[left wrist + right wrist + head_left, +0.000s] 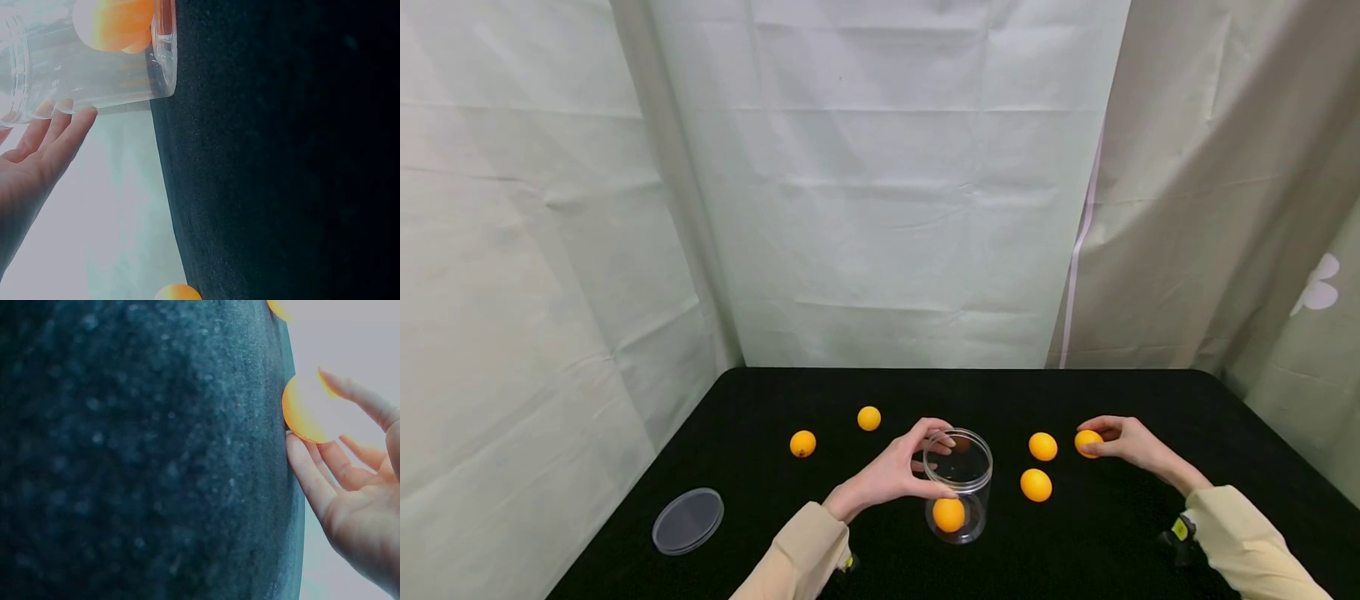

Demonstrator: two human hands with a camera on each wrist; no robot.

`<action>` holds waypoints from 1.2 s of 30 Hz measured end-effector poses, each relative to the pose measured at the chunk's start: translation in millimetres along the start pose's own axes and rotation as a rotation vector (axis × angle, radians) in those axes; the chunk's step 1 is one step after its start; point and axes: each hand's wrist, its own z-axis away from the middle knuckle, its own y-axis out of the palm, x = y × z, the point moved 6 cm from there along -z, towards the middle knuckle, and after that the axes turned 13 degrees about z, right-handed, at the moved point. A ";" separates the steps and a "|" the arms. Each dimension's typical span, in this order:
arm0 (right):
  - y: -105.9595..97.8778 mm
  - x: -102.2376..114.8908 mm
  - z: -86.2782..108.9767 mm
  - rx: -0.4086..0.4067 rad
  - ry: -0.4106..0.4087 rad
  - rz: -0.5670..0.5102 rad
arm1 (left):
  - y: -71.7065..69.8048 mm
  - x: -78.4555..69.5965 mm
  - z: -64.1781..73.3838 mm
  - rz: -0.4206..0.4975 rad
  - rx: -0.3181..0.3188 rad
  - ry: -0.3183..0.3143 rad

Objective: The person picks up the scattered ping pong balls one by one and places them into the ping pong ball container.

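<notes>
Seen from the jar, I find the lid about nine o'clock on the black table, then two loose balls near ten. The left hand, spread wide, grips the jar, with an inside ball at its bottom. Two further balls lie toward two and three; beyond, the right hand narrowly pinches an orange ball.

A curtained-off booth, the kind of building around it impossible to tell: pale, creased curtains (one at right bears a light petal shape) hang left, behind and right of a black surface.
</notes>
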 end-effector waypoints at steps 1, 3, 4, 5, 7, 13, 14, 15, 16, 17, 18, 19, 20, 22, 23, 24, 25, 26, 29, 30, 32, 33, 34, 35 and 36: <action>-0.1 0.0 0.1 -0.002 0.002 0.001 | 0.7 -1.9 0.5 0.003 0.001 -0.002; -0.1 -0.2 0.4 -0.006 0.005 0.001 | 2.7 -9.4 1.8 0.003 0.006 -0.006; 0.0 -0.2 0.7 -0.007 0.006 0.003 | 3.8 -12.8 2.4 0.005 0.009 -0.006; 0.0 0.1 0.8 -0.008 0.000 0.006 | 4.9 -16.7 3.1 0.007 0.013 -0.007; -0.3 1.3 1.4 -0.010 -0.008 0.005 | 7.0 -23.9 4.1 0.008 0.023 -0.008; -3.1 6.6 0.9 -0.026 -0.029 -0.008 | 8.9 -32.4 5.9 0.006 0.024 -0.006; -3.6 7.6 0.7 -0.028 -0.034 -0.008 | 8.9 -32.7 6.1 0.005 0.022 -0.005; -4.0 8.2 0.6 -0.028 -0.037 -0.006 | 8.9 -32.7 6.1 0.006 0.022 -0.002; -4.1 8.6 0.5 -0.029 -0.039 -0.005 | 8.9 -32.7 6.1 0.008 0.022 0.000; -4.2 8.7 0.4 -0.030 -0.040 -0.002 | 9.0 -32.6 6.1 0.010 0.024 -0.001; -4.0 8.5 0.3 -0.032 -0.036 -0.001 | 9.0 -32.5 6.1 0.013 0.025 0.000; -4.0 8.7 0.3 -0.030 -0.040 0.003 | 9.0 -32.3 6.0 0.015 0.027 -0.002; -3.9 8.8 0.2 -0.031 -0.039 0.004 | 8.9 -32.0 5.8 0.015 0.028 -0.005; -3.7 9.1 -0.1 -0.028 -0.039 0.002 | 8.5 -31.1 5.4 0.015 0.028 -0.009; -3.9 9.5 -0.2 -0.027 -0.042 0.001 | 8.1 -30.3 5.0 0.014 0.027 -0.010; -4.2 10.2 -0.2 -0.026 -0.044 -0.001 | 7.6 -29.1 4.5 0.015 0.026 -0.007; -4.7 10.8 -0.4 -0.026 -0.047 -0.003 | 6.9 -27.7 3.9 0.018 0.024 -0.007; -5.3 11.2 -0.5 -0.030 -0.043 -0.007 | 5.8 -24.5 3.2 0.021 0.020 -0.006; -7.3 13.8 -0.4 -0.036 -0.055 -0.003 | 1.9 -13.1 0.6 0.020 0.004 -0.007; -7.7 14.6 0.0 -0.038 -0.059 -0.001 | 0.8 -9.2 0.1 0.016 0.001 -0.007; -7.9 15.9 0.8 -0.037 -0.069 0.005 | -1.0 -1.5 -0.3 0.009 -0.004 -0.006; -7.7 16.3 1.2 -0.034 -0.074 0.006 | -1.4 0.4 -0.3 0.006 -0.004 -0.004; -7.6 16.5 1.6 -0.033 -0.077 0.007 | -0.3 -2.5 0.4 0.009 -0.001 -0.005; -7.3 16.7 2.1 -0.032 -0.080 0.007 | 1.1 -6.7 1.6 0.009 0.003 -0.003; -7.1 16.7 2.4 -0.030 -0.082 0.008 | 2.7 -11.2 2.8 0.011 0.006 -0.004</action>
